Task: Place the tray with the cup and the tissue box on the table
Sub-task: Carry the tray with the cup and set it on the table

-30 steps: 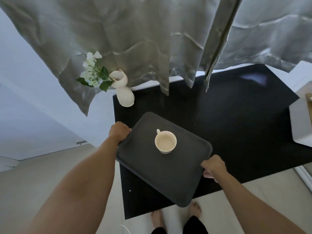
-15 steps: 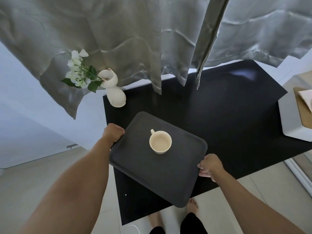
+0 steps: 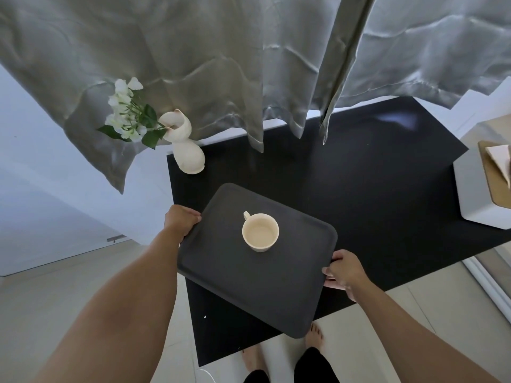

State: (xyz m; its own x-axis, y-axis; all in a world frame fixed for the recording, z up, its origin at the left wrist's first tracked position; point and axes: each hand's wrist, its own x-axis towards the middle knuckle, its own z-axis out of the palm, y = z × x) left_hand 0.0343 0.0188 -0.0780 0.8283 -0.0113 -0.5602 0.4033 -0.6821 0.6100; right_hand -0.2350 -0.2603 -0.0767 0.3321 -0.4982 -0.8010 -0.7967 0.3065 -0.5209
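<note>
A dark grey tray [image 3: 237,283] hangs over the near left part of the black table [image 3: 359,194]. My left hand [image 3: 179,222] grips its left edge and my right hand [image 3: 343,272] grips its right edge. A cream cup [image 3: 260,231] stands upright on the tray, handle pointing to the far left. The white tissue box [image 3: 481,194] with a wooden lid and a tissue sticking out sits on the table's right end, partly cut off by the frame edge.
A white vase [image 3: 185,150] with white flowers stands at the table's far left corner. Grey curtains [image 3: 249,64] hang down over the table's far edge. My bare feet [image 3: 312,335] stand on the tiled floor at the table's near edge.
The view has shifted right, so more of the tissue box shows. The tray with the cup has stayed in both hands over the table's near left part.
</note>
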